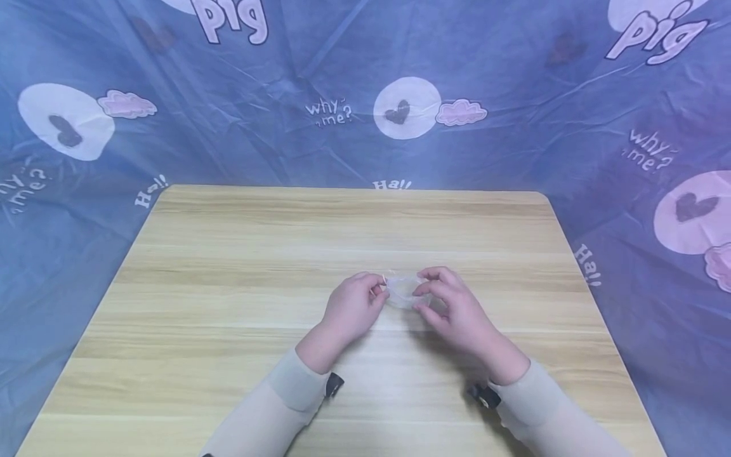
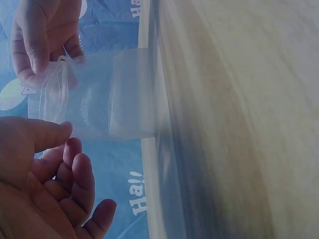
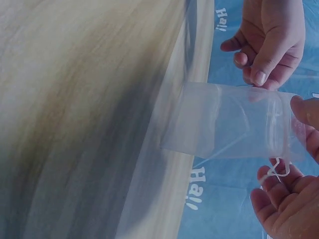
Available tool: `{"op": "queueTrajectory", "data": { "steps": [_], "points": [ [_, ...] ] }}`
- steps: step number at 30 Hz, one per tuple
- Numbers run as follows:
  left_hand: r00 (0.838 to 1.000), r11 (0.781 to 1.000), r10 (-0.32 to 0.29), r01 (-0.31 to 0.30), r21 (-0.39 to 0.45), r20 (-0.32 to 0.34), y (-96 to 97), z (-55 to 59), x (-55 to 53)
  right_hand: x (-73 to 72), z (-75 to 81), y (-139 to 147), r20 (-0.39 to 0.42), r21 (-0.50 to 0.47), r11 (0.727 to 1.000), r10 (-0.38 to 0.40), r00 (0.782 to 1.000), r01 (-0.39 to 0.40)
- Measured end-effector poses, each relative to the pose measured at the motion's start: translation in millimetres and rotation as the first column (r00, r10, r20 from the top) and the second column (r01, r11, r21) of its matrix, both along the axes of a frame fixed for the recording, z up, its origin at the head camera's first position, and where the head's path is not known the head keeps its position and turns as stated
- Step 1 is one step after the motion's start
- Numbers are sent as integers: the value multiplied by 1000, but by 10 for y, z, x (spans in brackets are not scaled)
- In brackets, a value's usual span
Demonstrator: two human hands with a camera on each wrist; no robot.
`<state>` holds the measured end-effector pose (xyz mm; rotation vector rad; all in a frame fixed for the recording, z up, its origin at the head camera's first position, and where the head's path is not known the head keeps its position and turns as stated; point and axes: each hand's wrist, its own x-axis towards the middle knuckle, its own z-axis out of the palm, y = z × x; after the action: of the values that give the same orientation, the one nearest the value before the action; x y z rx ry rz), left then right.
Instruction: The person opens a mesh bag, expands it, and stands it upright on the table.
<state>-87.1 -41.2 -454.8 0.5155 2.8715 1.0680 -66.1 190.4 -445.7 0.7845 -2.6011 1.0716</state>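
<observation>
A sheer white drawstring pouch [image 1: 403, 293] is held above the table between both hands, its mouth upward. My left hand [image 1: 355, 306] pinches one side edge near the top, thumb against the fingertips, as the left wrist view [image 2: 65, 130] shows at the fingertips. My right hand [image 1: 457, 311] holds the opposite side near the mouth. Its thumb [image 3: 305, 110] lies in front of the mesh and a finger shows through behind it. A thin white drawstring loop [image 3: 279, 172] hangs by the right fingers. No contents are visible through the mesh.
The wood-grain table [image 1: 257, 254] spreads beneath both hands. A blue printed cloth [image 1: 274, 139] hangs behind it and down both sides. Small black wrist cameras [image 1: 334, 384] sit at both cuffs.
</observation>
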Motion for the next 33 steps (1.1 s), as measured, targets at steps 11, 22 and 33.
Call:
{"op": "queueTrajectory", "data": {
  "steps": [11,22,33],
  "points": [
    [999,1000,-1,1,-10,39,-4,18,-20,-50,63,2,-5,-8,1000,-29,1000,29],
    [999,1000,1,0,-14,52,-12,25,-42,-118,122,-37,-8,18,998,-65,998,66],
    [998,1000,9,-9,12,59,-52,13,-61,-165,145,-81,16,41,996,-78,997,77]
  ]
}}
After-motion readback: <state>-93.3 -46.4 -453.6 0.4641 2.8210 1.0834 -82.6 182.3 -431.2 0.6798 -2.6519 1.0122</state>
